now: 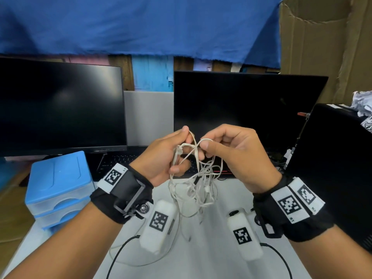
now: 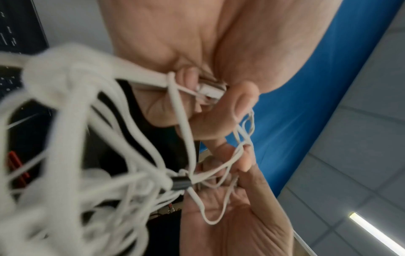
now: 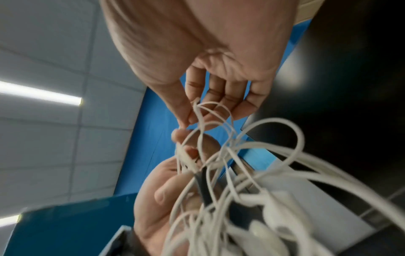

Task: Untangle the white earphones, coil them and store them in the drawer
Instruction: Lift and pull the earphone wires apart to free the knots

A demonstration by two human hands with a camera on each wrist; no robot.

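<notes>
Currently you hold the white earphones [image 1: 194, 178] raised above the white table [image 1: 201, 262], in front of the two dark monitors.

Your left hand [image 1: 165, 156] pinches an upper cord loop between thumb and curled fingers; your right hand [image 1: 231, 156] pinches the adjacent loop at thumb and forefinger, remaining fingers loosely bent. The tangle hangs below both hands. The blue drawer unit [image 1: 58, 188] stands to your left, drawers closed.

Showing two hands, left [image 1: 161, 158] and right [image 1: 237, 156], one earphone tangle [image 1: 195, 186] between, two monitors [image 1: 60, 105] behind, one drawer unit [image 1: 58, 184] left.
</notes>
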